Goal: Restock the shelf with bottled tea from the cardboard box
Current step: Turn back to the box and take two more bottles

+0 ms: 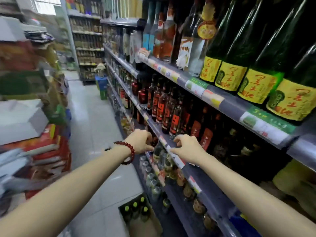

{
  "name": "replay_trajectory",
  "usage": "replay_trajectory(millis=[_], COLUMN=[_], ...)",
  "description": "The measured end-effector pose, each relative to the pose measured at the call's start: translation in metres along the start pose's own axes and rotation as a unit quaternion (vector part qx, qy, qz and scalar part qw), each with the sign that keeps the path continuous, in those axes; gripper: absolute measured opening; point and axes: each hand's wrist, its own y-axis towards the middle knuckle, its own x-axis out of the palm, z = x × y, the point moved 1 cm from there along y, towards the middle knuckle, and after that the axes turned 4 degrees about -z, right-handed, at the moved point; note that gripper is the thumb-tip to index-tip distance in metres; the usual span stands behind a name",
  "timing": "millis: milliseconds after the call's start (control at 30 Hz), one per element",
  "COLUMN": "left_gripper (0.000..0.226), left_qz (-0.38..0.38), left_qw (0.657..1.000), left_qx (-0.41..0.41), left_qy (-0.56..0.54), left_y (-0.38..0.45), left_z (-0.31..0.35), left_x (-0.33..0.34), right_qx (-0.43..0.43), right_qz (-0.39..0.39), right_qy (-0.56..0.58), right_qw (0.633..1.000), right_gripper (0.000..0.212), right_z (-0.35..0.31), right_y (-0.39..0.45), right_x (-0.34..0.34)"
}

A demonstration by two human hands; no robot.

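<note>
My left hand [139, 141], with a red bead bracelet on the wrist, reaches under a shelf edge and curls its fingers round the dark cap of a tea bottle [157, 153] standing on the low shelf [201, 187]. More bottles fill that shelf beside it. My right hand [186, 147] hovers over the shelf's front rail, fingers loosely curled, thumb pointing left, holding nothing. The cardboard box [153, 224] sits on the floor below my arms, with several bottles with yellow-green caps [135, 205] inside.
Shelves of dark liquor bottles [171, 110] and green bottles with yellow labels [256, 82] rise on the right. Stacked cartons and bags [42, 146] line the left. A tiled aisle [92, 127] runs ahead to blue and green crates [102, 86].
</note>
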Motion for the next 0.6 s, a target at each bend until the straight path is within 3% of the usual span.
replay_trajectory(millis=[133,267,467,600], left_gripper=[0.045,0.043,0.041,0.045], left_qz=[-0.051,-0.103,-0.133,-0.149], left_qw=[0.997,0.992,0.984,0.974], left_qx=[-0.050,-0.077,-0.115,-0.160], left_qy=[-0.001,-0.011,-0.037,-0.063], left_y=[0.015,0.039,0.079,0.097], left_z=[-0.031,-0.061,-0.121,-0.179], left_x=[0.053,0.117,0.241,0.355], right_qx=[-0.010,0.007,0.019,0.045], right_qz=[-0.033,-0.053,-0.094,-0.124], right_qy=[0.003,0.027,0.031,0.037], right_qw=[0.999,0.998,0.995,0.991], right_gripper=[0.053,0.026,0.051,0.036], right_z=[0.017,0.049,0.113,0.166], right_y=[0.037,0.075,0.132,0.168], right_x=[0.051,0.113,0.232,0.338])
